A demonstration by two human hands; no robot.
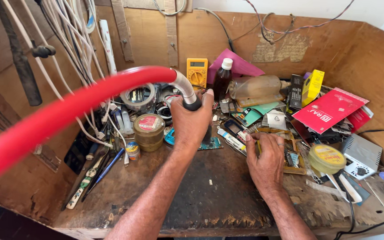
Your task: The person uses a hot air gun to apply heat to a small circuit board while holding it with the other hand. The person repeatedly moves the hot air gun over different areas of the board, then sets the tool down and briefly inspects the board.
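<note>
Electronics repair bench, work under way. The left hand (pixel 191 121) is closed around the black grip of a hot-air nozzle (pixel 186 93) on a red hose (pixel 67 111), tip held just above a green circuit board (pixel 210 143). The right hand (pixel 266 155) rests fingers curled on small parts in a wooden tray (pixel 295 168), its grasp unclear. The board is not yet set aside; heating appears in progress.

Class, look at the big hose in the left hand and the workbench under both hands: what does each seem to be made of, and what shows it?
Hose: smooth red plastic or rubber with a dull sheen, ending in a ribbed grey metal-looking neck. Workbench: bare wood, worn, stained dark and chipped along its front edge.
</note>
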